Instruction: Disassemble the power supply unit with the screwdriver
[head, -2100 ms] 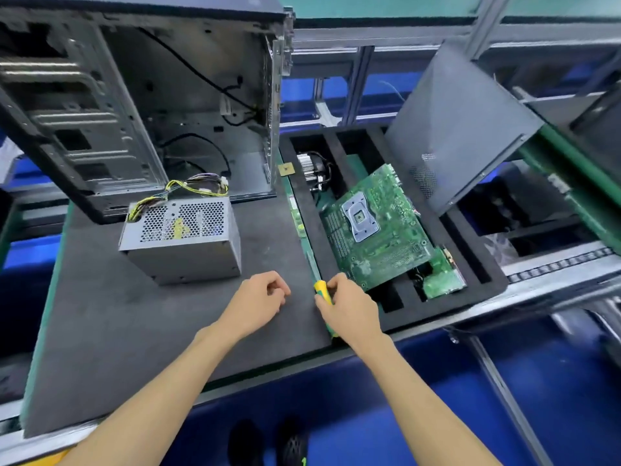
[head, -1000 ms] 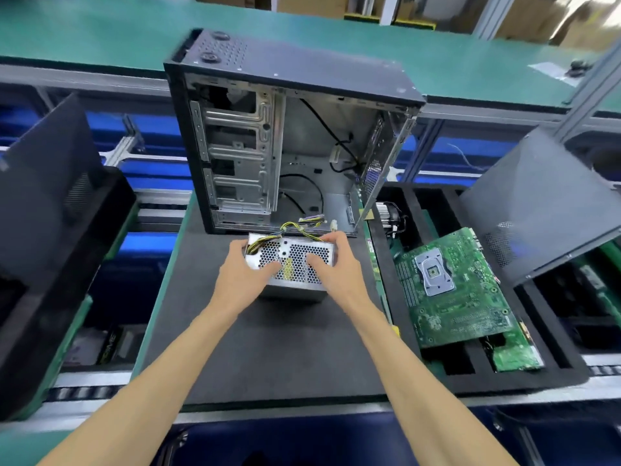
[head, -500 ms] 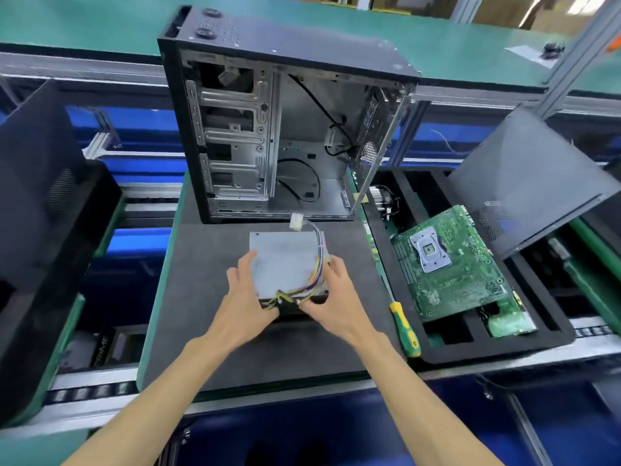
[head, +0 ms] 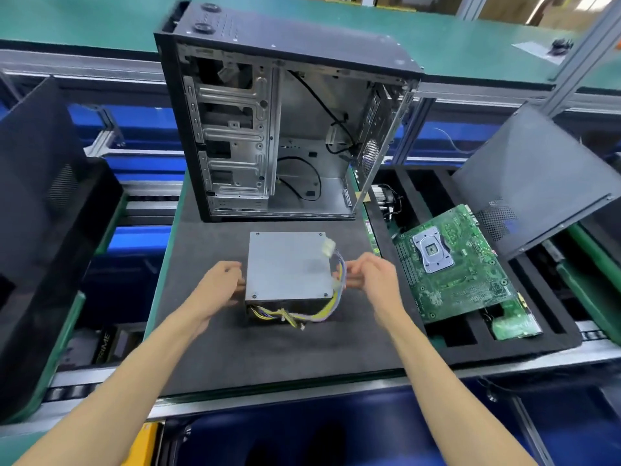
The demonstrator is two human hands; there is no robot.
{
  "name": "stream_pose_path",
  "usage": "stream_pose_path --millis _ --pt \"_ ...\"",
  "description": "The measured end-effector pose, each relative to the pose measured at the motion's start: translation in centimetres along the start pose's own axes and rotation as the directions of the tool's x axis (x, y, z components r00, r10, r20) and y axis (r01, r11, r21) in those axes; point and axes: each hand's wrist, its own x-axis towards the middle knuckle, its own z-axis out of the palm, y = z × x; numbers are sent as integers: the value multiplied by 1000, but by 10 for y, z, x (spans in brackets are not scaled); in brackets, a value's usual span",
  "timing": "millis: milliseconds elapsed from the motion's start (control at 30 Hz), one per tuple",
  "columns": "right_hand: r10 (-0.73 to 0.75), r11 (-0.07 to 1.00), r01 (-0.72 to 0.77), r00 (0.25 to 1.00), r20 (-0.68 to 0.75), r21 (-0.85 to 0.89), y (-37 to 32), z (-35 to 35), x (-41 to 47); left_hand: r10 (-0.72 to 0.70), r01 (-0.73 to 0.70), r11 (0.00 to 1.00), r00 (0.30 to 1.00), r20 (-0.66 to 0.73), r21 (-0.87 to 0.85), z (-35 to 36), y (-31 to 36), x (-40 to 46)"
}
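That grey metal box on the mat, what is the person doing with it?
A person is working on a power supply box taken out of a computer. It lies flat on the dark mat, wires trailing from its near end. The left hand and right hand are at its two sides. No screwdriver is in view, so unscrewing has not begun. The empty computer case stands behind.

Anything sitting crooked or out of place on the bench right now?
Two things. The motherboard lies tilted across the foam tray, spanning its slots instead of sitting in one. The power supply's cable bundle trails loose over its right side and front. No screwdriver is in view.
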Motion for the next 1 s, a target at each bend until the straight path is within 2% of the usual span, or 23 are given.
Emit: stream_pose_path --millis 67,100,167,267,367,600,733,833,1000 --pt "60 998 -63 990 -128 -19 -7 0 13 4 -5 999 1000 23 43 6 4 0" --pt "79 995 -85 989 -128 -46 -9 4 19 8 -11 997 999 49 70 9 6 -1" --pt "90 980 -91 996 -14 -176 -9 15 31 13 -18 995 999 49 98 17 7 -3" --pt "45 904 44 979 197 -425 -11 35 43 48 -47 996 999 -13 81 25 3 -5" --pt "42 867 105 959 280 -487 -4 51 47 64 -64 998 997 -38 -4 27 1 -8" --pt "27 792 44 994 107 -609 4 41 52 152 -152 988 988 -5 -17 27 13 -4" --pt "3 711 22 999 34 -703 2 29 45 141 -141 990 986 -91 6 29 25 6" --pt "-7 686 21 1000 23 -728 5 22 35 116 -110 993 976 -187 44 34 30 16" --pt "-20 642 75 997 81 -763 11 17 16 94 -60 987 965 -243 147 42 31 27"
